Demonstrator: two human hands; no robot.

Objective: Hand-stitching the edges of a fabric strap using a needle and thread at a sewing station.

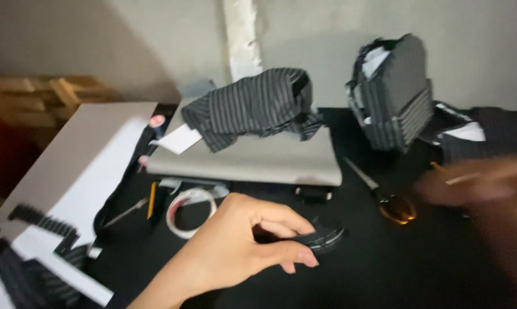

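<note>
- The left hand (241, 246) pinches a small dark striped cloth strip (324, 236) near the front edge of the black table (384, 269).
- The right hand (481, 186) is blurry; I cannot tell its grip, near orange-handled scissors (393, 206).

The bench (384, 274) has a matt black top. In the near middle, the left hand (235, 252) pinches a small piece of dark striped cloth (324, 237), soft and woven. The far striped garment (253, 109) and the folded stack (393, 94) to the right are the same dull pinstriped cloth. The grey board (253, 157) under the garment looks smooth and matt. The tape roll (190, 212) at near left is glossy plastic. The scissors (378, 194) have bright metal blades and shiny amber plastic handles. The left panel (81, 166) looks like smooth white card. The right hand (476, 183) is blurred.
</note>
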